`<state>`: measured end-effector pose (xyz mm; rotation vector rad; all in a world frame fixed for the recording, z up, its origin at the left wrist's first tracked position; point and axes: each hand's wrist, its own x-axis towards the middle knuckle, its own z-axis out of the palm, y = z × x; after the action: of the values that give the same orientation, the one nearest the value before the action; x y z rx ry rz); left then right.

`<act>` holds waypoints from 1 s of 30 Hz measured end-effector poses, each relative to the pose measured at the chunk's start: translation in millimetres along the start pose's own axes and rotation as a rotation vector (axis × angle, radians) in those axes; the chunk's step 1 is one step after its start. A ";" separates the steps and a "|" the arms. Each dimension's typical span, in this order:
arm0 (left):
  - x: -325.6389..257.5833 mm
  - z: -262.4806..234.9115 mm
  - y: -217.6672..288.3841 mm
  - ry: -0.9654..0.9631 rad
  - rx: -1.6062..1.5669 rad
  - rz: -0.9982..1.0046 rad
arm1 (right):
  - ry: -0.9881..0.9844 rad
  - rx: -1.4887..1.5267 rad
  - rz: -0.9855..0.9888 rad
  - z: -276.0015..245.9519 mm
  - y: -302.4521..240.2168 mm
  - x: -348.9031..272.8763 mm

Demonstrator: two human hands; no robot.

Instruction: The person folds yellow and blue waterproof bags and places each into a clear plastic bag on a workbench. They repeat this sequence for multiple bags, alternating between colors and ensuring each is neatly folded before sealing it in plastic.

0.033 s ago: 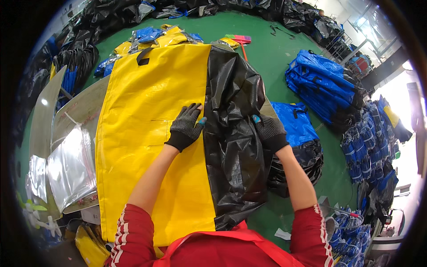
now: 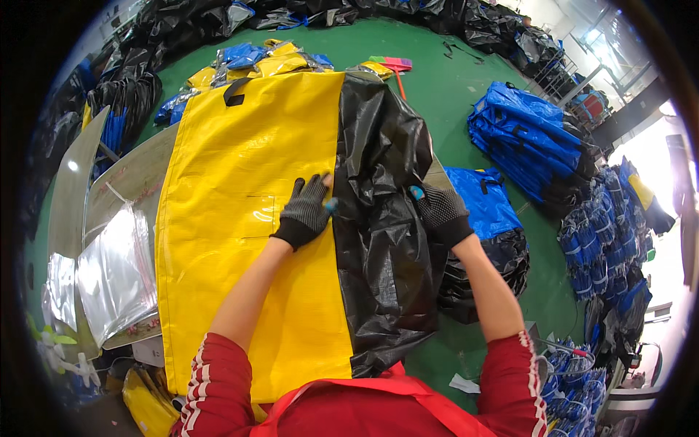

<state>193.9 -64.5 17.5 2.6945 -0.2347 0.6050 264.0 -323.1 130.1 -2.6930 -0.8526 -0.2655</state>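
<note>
A large bag of shiny yellow and black woven plastic (image 2: 240, 160) lies spread in front of me. Its left part is flat and yellow, with a black strap handle (image 2: 234, 93) near the top and a stitched outline in the middle. Crumpled black sheeting (image 2: 382, 255) makes up the right part. My left hand (image 2: 306, 211), in a dark dotted glove with bare tips, rests flat on the yellow beside the seam, fingers spread. At the outer edge of the black part, my right hand (image 2: 441, 213), gloved alike, is curled on the sheeting; its fingers are partly hidden.
Clear plastic sleeves (image 2: 120, 269) lie on the table (image 2: 138, 175) at left. Blue and black bags are piled (image 2: 477, 197) just right of the table, with a bigger blue stack (image 2: 520, 138) beyond. Yellow and blue packets (image 2: 255, 62) and a broom (image 2: 393, 65) are past the far edge.
The fingers of my left hand have shifted slightly on the yellow surface. My right hand has moved a little to the left. The bag lies nearly the same.
</note>
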 end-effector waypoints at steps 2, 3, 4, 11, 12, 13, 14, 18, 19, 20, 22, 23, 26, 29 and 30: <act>-14.8 15.1 -14.5 -0.100 0.233 0.062 | 0.059 -0.284 -0.149 -27.3 18.6 16.5; -20.1 22.5 -19.8 -0.109 0.211 0.034 | 0.064 -0.479 -0.222 -38.0 34.4 26.1; -26.3 27.7 -21.9 -0.062 0.189 0.044 | 0.140 -0.153 -0.066 -61.6 57.5 24.6; -9.1 5.4 -3.1 -0.236 0.236 -0.030 | -0.195 0.728 0.786 -94.0 125.6 0.9; 0.0 1.4 6.5 -0.208 0.219 -0.046 | -0.136 0.757 0.826 -96.1 119.0 0.2; 5.7 -0.5 18.6 -0.317 0.271 -0.145 | -0.141 0.818 0.890 -94.1 109.6 2.2; 13.7 3.5 34.5 -0.072 -0.024 -0.155 | -0.088 0.855 0.900 -91.1 99.5 3.5; 18.8 40.1 81.5 -0.039 -0.180 0.094 | -0.262 0.370 0.058 -90.4 80.6 16.9; 13.9 50.8 87.3 -0.166 0.025 0.124 | -0.394 0.189 -0.099 -92.9 78.3 17.9; 11.3 58.2 85.6 -0.105 0.038 0.138 | -0.426 0.144 0.225 -100.0 76.6 17.6; 2.9 73.7 86.3 -0.158 0.101 0.122 | -0.447 0.112 0.246 -109.1 63.8 12.8; -1.4 79.2 86.5 -0.143 0.031 0.114 | -0.484 -0.275 0.218 -109.7 51.8 10.9; -2.6 83.3 91.0 -0.096 0.050 0.057 | 0.157 -0.304 -0.203 -93.6 -2.7 12.0; 4.4 65.7 95.6 -0.091 -0.277 -0.049 | -0.011 0.212 -0.603 -35.6 -50.8 34.4; 5.0 56.4 96.4 -0.051 -0.250 -0.045 | -0.255 0.196 -0.444 -6.6 -47.1 53.9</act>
<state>196.8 -175.3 2.8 2.4681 -0.2450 0.4610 279.3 -260.2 161.3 -2.3613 -1.4694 0.0692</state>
